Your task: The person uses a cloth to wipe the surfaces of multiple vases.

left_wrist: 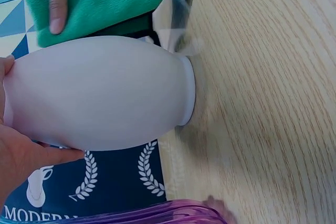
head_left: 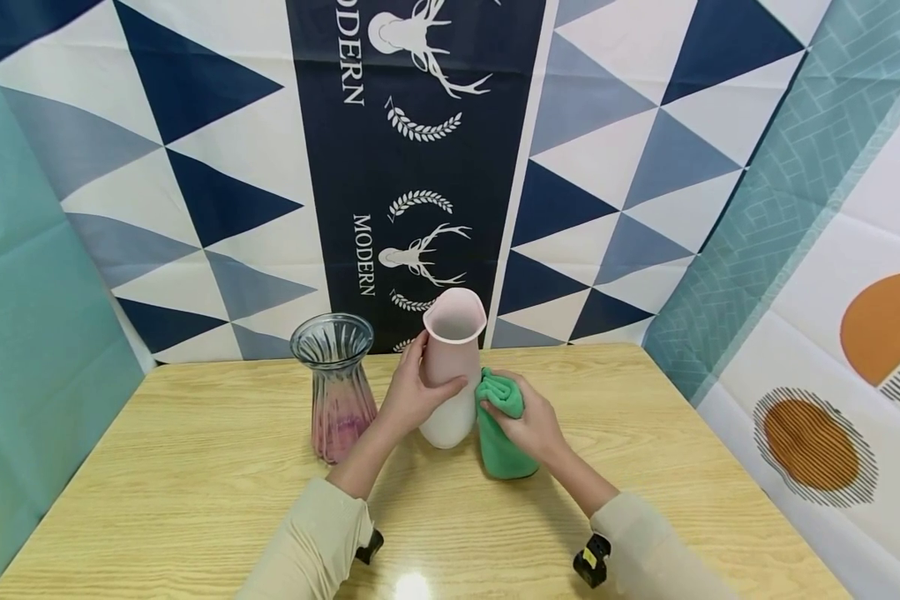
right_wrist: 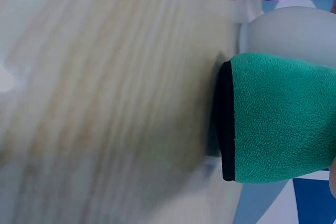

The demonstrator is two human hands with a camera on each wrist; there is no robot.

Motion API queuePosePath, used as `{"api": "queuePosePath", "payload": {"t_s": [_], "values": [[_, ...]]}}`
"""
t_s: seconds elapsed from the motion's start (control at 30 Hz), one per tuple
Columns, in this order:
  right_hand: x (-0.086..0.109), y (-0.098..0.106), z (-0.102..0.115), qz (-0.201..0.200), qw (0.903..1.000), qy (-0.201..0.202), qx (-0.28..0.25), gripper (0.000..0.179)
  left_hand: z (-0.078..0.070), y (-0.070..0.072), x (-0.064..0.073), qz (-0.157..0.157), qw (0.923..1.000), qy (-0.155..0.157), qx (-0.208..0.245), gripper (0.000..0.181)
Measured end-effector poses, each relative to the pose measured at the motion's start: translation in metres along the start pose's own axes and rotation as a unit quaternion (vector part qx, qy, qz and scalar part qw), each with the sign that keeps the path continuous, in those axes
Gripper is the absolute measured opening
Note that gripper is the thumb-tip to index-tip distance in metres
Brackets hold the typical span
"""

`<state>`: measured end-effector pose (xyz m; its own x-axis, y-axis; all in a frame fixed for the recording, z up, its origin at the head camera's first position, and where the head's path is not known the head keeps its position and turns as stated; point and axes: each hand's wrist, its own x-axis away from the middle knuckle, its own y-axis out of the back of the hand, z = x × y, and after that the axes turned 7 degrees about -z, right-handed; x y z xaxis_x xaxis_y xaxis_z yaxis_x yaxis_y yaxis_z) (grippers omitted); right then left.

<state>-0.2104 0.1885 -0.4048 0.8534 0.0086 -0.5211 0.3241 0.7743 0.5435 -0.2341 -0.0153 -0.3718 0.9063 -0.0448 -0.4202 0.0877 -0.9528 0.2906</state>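
Observation:
A vase (head_left: 452, 392), pale pink at the flared rim and white lower down, is upright near the back of the table. My left hand (head_left: 414, 390) grips its upper body from the left, thumb across the front. In the left wrist view the smooth vase (left_wrist: 105, 93) narrows to a small foot. My right hand (head_left: 528, 417) holds a folded green cloth (head_left: 504, 442) just right of the vase. The cloth (right_wrist: 283, 121) has a black edge band and hangs in front of part of the vase in the right wrist view.
A ribbed glass vase (head_left: 337, 392), bluish on top and pink-purple below, stands to the left of the white vase, near my left forearm. The wooden table (head_left: 217, 500) ends at a patterned wall covering (head_left: 232, 208). Another printed wall covering (head_left: 817, 333) hangs at the right.

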Motion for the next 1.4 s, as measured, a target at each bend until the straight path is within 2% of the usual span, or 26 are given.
{"api": "queuePosePath", "payload": {"t_s": [0.17, 0.33, 0.47, 0.77, 1.03, 1.4], "values": [[0.003, 0.001, -0.007, 0.01, 0.9997, -0.003, 0.021, 0.045, 0.0, -0.001, -0.001, 0.004, 1.0, 0.0, 0.002, 0.088], [-0.002, 0.004, -0.008, -0.008, 0.9997, -0.008, 0.021, 0.045, 0.0, -0.002, -0.001, 0.004, 1.0, -0.003, 0.006, 0.088], [-0.009, 0.006, -0.002, -0.03, 0.9995, -0.01, 0.003, 0.047, 0.0, -0.001, -0.001, 0.003, 1.0, 0.0, 0.004, 0.088], [-0.03, 0.013, 0.02, -0.082, 0.9954, 0.025, -0.042, 0.049, 0.0, 0.0, -0.002, 0.008, 0.9999, 0.001, 0.011, 0.088], [-0.036, 0.014, 0.03, -0.056, 0.9975, 0.029, -0.033, 0.049, -0.001, 0.0, -0.001, 0.015, 0.9998, 0.007, 0.011, 0.089], [-0.031, 0.013, 0.028, -0.027, 0.9988, 0.024, -0.032, 0.047, -0.002, 0.001, -0.002, 0.024, 0.9996, 0.004, 0.015, 0.087]]}}
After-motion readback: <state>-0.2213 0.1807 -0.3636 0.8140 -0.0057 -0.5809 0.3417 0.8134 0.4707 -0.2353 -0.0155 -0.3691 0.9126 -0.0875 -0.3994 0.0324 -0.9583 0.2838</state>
